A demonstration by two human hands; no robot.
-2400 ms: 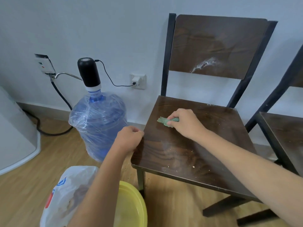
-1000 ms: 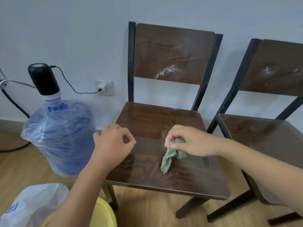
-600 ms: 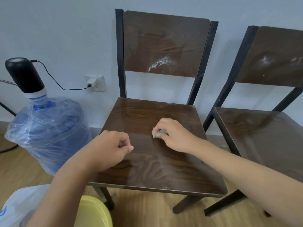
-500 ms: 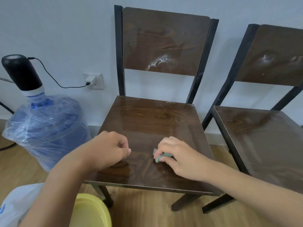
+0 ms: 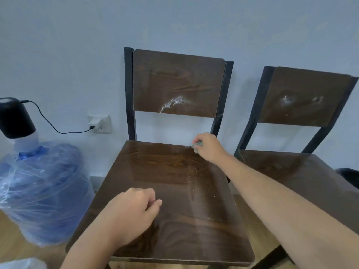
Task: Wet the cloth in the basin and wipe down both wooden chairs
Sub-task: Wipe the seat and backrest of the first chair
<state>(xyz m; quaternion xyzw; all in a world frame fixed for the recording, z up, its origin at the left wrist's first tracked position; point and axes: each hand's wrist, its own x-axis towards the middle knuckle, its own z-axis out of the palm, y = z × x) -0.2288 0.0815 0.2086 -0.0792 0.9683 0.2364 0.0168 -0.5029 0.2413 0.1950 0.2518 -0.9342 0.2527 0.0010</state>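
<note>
Head view: right hand [image 5: 208, 147] presses cloth [image 5: 197, 146] on chair [image 5: 174, 191].

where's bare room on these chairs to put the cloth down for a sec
The right chair's seat is entirely bare. On the left chair's seat, the middle stretch between the left hand and the right hand is free. The back right corner is crowded by the right hand bunching the cloth.

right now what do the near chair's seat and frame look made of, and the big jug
Dark brown chair seat: wood or wood-look laminate, glossy, visible grain and reflections. Black chair frame: probably painted metal, matte with square edges. Large blue water jug: translucent plastic, wrapped in crinkled clear film.
</note>
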